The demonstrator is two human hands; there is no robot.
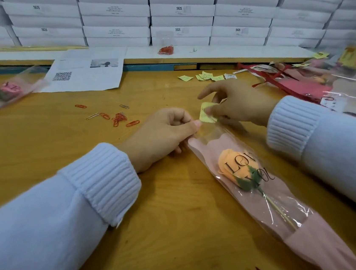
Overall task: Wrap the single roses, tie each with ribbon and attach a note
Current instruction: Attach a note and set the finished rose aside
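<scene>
An orange rose (237, 165) lies in a pink and clear sleeve (298, 227) printed with black letters, running diagonally from the table's middle to the lower right. At the sleeve's top end, my left hand (161, 136) pinches the clear edge together with a small yellow note (207, 116). My right hand (237, 103) holds the note from the other side with thumb and fingers, index finger stretched out. Whether a paper clip is on the note cannot be seen.
Loose orange and silver paper clips (118, 118) lie left of my hands. More yellow notes (208, 77), red ribbons (274, 77) and wrapped roses (333, 86) sit at the right. Another wrapped rose (4, 91) lies far left, a printed sheet (85, 71) and stacked white boxes (181, 12) behind.
</scene>
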